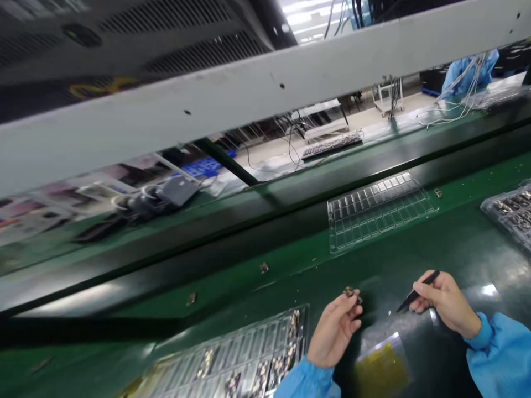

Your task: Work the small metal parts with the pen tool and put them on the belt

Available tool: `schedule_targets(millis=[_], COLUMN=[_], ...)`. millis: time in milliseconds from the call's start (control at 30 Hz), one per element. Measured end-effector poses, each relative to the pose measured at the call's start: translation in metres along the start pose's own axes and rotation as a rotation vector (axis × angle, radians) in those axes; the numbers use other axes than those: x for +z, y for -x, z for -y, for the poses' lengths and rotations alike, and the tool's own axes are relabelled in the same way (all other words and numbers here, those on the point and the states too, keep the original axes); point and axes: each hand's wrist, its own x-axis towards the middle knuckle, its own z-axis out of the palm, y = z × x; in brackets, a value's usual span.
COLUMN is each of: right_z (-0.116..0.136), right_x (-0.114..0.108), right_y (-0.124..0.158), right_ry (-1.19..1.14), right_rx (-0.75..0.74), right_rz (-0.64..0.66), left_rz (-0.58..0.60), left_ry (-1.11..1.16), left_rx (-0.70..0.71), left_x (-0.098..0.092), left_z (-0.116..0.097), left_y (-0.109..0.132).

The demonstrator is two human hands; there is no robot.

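Note:
My left hand pinches a small dark electronic part between its fingertips, above the green work surface. My right hand grips black tweezers whose tips point left toward the part, a short gap away. Both wrists wear blue sleeves. Just below my left hand lies a clear compartment tray holding several small parts. Between my hands a clear bag with yellow contents rests on the surface.
An empty clear tray lies farther back on the green bench. Another tray with parts sits at the right edge. Loose parts lie on the bench. A grey beam crosses overhead. A keyboard sits beyond.

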Motion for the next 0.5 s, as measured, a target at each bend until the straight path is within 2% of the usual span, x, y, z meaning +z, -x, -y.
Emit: schedule_targets(millis=[100, 200, 300, 500], right_z=[0.001, -0.004, -0.011, -0.026], right_x=[0.002, 0.006, 0.010, 0.014], right_y=[0.005, 0.008, 0.008, 0.005], right_ry=[-0.033, -0.056, -0.030, 0.037], right_rx=[-0.086, -0.142, -0.142, -0.157], right_rz=[-0.102, -0.188, -0.194, -0.215], left_rz=[0.062, 0.077, 0.083, 0.105], left_ry=[0.077, 0.097, 0.120, 0.133], left_rx=[-0.033, -0.044, -0.027, -0.012], left_x=[0.030, 0.050, 0.057, 0.057], left_z=[0.026, 0.042, 0.050, 0.053], left_y=[0.010, 0.011, 0.009, 0.008])
